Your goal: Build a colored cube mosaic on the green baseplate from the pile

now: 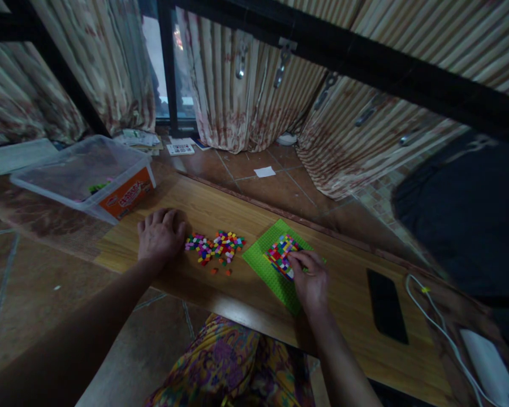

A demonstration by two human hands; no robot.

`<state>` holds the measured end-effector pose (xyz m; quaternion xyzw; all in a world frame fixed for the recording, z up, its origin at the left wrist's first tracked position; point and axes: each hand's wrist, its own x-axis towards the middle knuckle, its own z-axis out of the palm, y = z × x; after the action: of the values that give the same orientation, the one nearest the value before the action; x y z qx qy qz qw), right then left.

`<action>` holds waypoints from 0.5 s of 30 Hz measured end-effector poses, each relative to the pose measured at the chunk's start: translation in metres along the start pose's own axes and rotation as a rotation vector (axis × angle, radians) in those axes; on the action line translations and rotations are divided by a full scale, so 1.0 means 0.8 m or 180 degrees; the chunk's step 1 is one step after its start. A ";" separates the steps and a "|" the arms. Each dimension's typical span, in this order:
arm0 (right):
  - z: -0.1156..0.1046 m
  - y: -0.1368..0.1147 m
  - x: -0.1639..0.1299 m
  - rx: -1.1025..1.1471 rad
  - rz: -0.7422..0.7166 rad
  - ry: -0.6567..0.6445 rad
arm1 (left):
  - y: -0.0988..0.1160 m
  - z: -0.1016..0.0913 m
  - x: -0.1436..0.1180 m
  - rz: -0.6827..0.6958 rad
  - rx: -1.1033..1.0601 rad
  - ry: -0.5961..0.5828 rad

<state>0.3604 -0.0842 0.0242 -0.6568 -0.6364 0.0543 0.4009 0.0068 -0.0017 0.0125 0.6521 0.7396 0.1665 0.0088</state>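
A green studded baseplate (pixel 254 254) lies at an angle on the wooden table, with a block of multicoloured small building bricks (pixel 280 249) set on its middle. Over the right edge of that block is my right hand (pixel 311 277), thumb and fingertips pinched together; whatever they hold is hidden. To the left, a loose pile of small building bricks (pixel 224 246) in many colours is spread on the wood. My left hand (pixel 161 234) rests on the table just left of this pile, palm down, fingers apart and slightly bent, with nothing seen in it.
A clear plastic box (pixel 85 169) with an orange label stands at the table's left end. Two orange bricks (pixel 220 272) lie near the front edge. On the right are a black phone (pixel 387 305), a white cable (pixel 443 328) and a white device (pixel 490 362).
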 end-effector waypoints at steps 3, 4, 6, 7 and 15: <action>0.001 -0.003 0.000 -0.0155 -0.0205 -0.0008 | 0.000 0.000 0.000 0.0018 0.0052 0.0032; 0.002 -0.004 0.000 -0.0183 -0.0253 0.0001 | 0.001 0.000 0.000 0.0018 0.0072 0.0029; 0.003 -0.005 0.000 -0.0210 -0.0305 0.0026 | 0.001 0.000 0.000 0.0000 0.0107 0.0009; 0.003 -0.006 -0.001 -0.0206 -0.0313 0.0033 | 0.001 0.000 0.000 -0.0004 0.0120 -0.0003; 0.004 -0.004 -0.002 -0.0158 -0.0324 -0.0023 | 0.001 -0.003 -0.001 0.0025 0.0146 -0.0047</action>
<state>0.3559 -0.0844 0.0230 -0.6331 -0.6716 0.0205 0.3844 0.0073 -0.0026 0.0152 0.6562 0.7406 0.1446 -0.0014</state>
